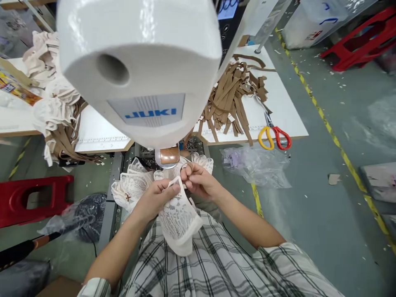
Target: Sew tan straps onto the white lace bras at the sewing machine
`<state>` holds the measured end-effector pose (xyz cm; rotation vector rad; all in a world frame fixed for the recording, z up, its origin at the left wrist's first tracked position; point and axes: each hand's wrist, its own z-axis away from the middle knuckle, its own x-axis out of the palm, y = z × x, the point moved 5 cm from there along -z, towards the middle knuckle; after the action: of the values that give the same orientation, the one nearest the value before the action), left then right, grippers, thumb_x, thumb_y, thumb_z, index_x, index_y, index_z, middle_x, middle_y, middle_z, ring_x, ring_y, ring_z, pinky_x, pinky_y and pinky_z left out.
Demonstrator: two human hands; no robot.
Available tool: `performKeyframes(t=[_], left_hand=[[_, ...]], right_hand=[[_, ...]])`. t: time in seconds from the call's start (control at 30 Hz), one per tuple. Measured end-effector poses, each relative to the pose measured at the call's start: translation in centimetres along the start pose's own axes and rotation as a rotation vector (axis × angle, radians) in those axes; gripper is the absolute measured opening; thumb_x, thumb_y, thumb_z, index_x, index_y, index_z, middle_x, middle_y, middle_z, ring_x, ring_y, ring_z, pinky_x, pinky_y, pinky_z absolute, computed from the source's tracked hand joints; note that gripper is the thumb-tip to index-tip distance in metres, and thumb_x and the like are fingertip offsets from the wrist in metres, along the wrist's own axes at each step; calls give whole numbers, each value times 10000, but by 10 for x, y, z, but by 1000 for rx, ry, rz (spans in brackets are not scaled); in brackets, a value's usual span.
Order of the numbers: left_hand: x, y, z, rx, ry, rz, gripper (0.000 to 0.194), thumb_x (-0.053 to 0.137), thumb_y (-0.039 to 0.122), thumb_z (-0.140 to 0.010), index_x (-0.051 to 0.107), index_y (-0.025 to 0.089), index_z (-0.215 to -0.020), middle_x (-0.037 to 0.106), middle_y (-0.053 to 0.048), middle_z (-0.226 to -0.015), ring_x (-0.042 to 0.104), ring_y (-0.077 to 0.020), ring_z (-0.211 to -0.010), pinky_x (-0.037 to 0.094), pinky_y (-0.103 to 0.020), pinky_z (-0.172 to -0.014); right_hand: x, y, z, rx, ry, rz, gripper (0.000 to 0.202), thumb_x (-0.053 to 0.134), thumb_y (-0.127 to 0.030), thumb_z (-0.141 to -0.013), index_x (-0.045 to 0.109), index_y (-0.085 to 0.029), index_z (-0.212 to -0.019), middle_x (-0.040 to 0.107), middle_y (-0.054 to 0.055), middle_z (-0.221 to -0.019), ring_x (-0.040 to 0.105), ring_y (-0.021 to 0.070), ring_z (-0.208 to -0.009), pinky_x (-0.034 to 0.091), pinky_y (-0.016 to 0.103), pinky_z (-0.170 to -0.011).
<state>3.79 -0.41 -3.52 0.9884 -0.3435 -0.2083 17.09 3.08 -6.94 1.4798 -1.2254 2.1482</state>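
On the front plate (pixel 147 105) of the white sewing machine (pixel 139 49), the brand "JUKI" is written in blue capital letters. Along the edge of the white counter (pixel 283 107) there runs a ruler scale (pixel 103 139), but its numbers are too small for reading. The printing on the yellow packet (pixel 18 87) at left is also not legible.

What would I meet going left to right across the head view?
Left-side red stool → left hand → right hand → scissors → right-side red stool.
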Motion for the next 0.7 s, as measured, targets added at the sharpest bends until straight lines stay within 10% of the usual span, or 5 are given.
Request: performKeyframes(t=[0.17,0.43,0.7], left_hand=[[0,14,4,179,155,-305,395,566,492,-928,593,154,-724,481,14,-667,410,-108,-619,324,-228,-564],[1,22,8,225,247,-512,405,530,457,-947,529,161,-671,389,37,-605,346,-96,-571,263,-233,-515],[3,31,7,390,345,-639,398,547,349,-956,509,165,-605,373,42,-571,359,-94,-554,281,-234,-518]], right_hand=[[6,32,10,328,65,-25,659,699,-743,-698,661,-176,-1031,709,60,-946,657,156,-821,559,289,-769],[-15,-26,5,-67,471,318,286,852,-432,-688,748,-198,-814,520,-71,-534,430,42,-481,363,177,-475],[30,-44,11,-66,65,843,138,735,-362,-838,796,-247,-884,734,41,-1057,674,165,-975,539,286,-822]])
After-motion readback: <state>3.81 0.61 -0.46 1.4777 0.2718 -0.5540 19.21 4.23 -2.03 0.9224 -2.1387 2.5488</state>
